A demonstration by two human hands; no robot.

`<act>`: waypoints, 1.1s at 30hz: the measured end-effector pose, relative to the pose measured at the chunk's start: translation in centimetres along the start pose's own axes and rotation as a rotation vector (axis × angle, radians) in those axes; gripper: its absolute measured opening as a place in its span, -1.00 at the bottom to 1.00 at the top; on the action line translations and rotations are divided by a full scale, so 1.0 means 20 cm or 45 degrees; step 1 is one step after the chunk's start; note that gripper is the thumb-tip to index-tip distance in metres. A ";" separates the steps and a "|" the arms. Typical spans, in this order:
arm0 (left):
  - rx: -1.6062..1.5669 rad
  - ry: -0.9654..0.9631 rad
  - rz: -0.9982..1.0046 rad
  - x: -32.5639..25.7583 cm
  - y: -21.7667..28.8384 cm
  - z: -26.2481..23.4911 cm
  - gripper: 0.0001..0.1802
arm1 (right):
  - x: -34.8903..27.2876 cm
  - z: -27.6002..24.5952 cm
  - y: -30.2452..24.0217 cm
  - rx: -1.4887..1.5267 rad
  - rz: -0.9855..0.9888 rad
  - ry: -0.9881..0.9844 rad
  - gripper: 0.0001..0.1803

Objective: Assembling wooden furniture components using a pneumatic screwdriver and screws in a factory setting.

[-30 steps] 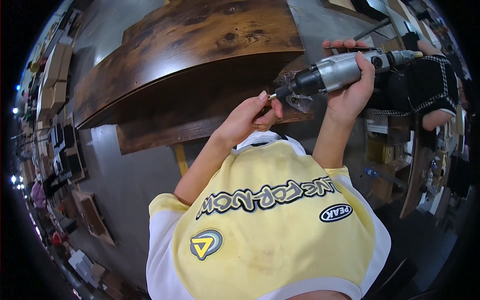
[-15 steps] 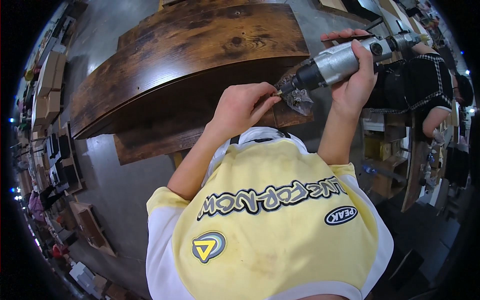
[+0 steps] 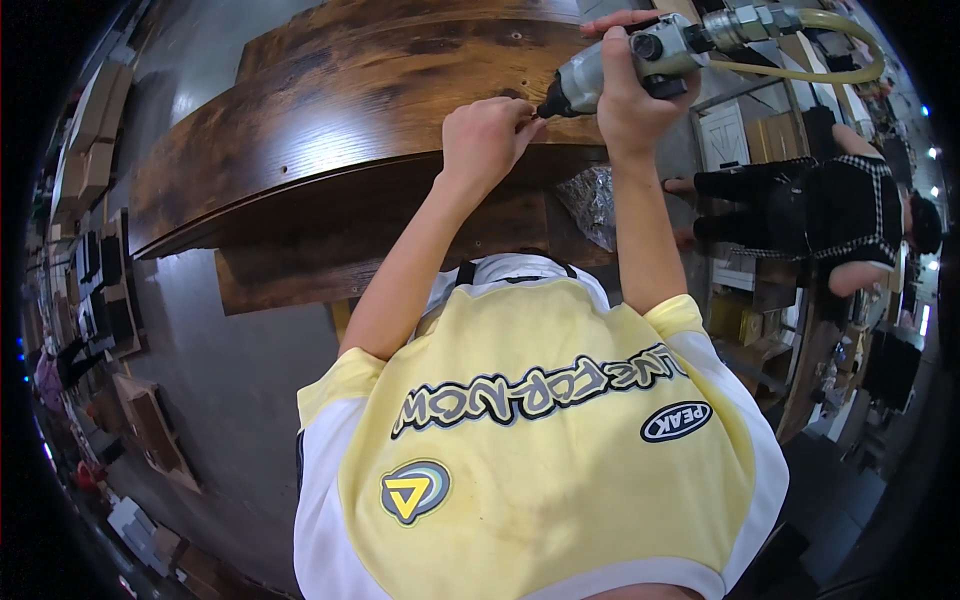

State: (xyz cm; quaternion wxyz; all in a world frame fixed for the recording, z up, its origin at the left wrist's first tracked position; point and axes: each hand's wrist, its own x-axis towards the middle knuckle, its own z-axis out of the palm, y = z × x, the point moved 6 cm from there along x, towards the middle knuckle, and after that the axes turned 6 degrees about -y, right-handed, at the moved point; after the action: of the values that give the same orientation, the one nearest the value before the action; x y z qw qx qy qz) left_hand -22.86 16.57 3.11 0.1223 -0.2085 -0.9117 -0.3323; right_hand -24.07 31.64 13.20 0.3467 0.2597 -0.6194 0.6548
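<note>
My right hand (image 3: 635, 110) grips a silver air screwdriver (image 3: 588, 80) with a black nose, held tilted over the far wooden panel. A hose fitting and a yellowish hose (image 3: 850, 72) trail from its back end. My left hand (image 3: 482, 145) is closed in a pinch right at the tool's tip, above the panel's surface. Whatever lies between those fingertips is too small and covered to make out. The dark brown wood-grain panel (image 3: 330, 105) lies under both hands, with a small hole near its front edge. A clear plastic bag (image 3: 590, 205) sits beyond the panel's edge, near my right forearm.
A lower wooden board (image 3: 280, 275) runs below the panel, nearer me. Someone in dark clothes (image 3: 790, 205) is at the right, apart from my hands. Stacked cartons (image 3: 95, 170) stand at the far left, and boards (image 3: 155, 430) lie on the grey floor.
Both hands have moved away from me and a little left, bringing the screwdriver's tip from above the bag to over the panel. The left fingers stay pinched at the tip.
</note>
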 end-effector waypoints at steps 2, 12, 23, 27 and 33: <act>0.050 0.004 -0.007 0.02 -0.03 0.02 -0.75 | 0.01 0.04 0.06 0.032 -0.005 -0.025 -0.90; -0.007 0.116 -0.017 -0.02 -0.14 0.00 -0.87 | 0.05 0.06 0.27 0.044 0.125 0.139 -0.79; -0.046 0.077 0.012 -0.01 -0.13 0.02 -0.87 | 0.09 0.09 0.34 0.016 0.041 -0.004 -0.71; -0.072 0.116 0.050 -0.02 -0.13 0.01 -0.88 | 0.09 0.10 0.31 -0.049 0.027 -0.017 -0.72; -0.052 0.106 0.054 -0.01 -0.12 0.01 -0.89 | 0.08 0.08 0.34 -0.033 0.083 -0.071 -0.86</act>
State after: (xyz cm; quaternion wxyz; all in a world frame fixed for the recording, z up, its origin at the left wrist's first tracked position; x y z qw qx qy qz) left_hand -23.78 14.99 1.63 0.1628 -0.2161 -0.8943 -0.3564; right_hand -30.44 30.32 10.40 0.3112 0.2529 -0.6454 0.6502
